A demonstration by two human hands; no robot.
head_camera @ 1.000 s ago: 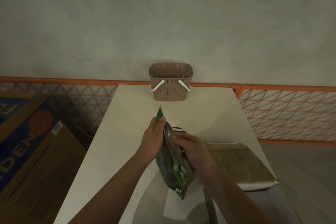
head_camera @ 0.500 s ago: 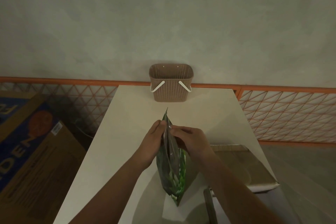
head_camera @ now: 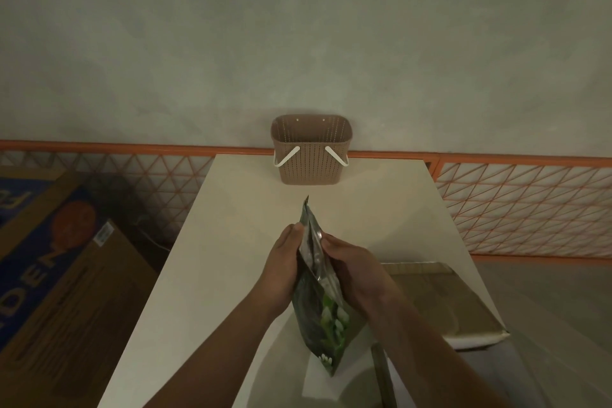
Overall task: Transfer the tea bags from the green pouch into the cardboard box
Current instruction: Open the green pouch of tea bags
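Observation:
The green pouch (head_camera: 326,321) is held upright above the white table (head_camera: 231,242), its silvery mouth pointing away from me. My left hand (head_camera: 283,263) grips the pouch's left lip near the top. My right hand (head_camera: 351,270) pinches the right lip, and the mouth is spread a little between the two. The cardboard box (head_camera: 447,301) lies to the right at the table's edge, its flap open. No tea bags can be seen; the pouch's inside is hidden.
A brown woven basket (head_camera: 311,149) with white handles stands at the table's far end against the wall. An orange lattice fence (head_camera: 530,205) runs behind. A large printed carton (head_camera: 56,262) sits on the floor to the left.
Both hands have shifted along the pouch's top edge and the pouch has tilted slightly. The mouth looks pulled a bit wider than a second ago.

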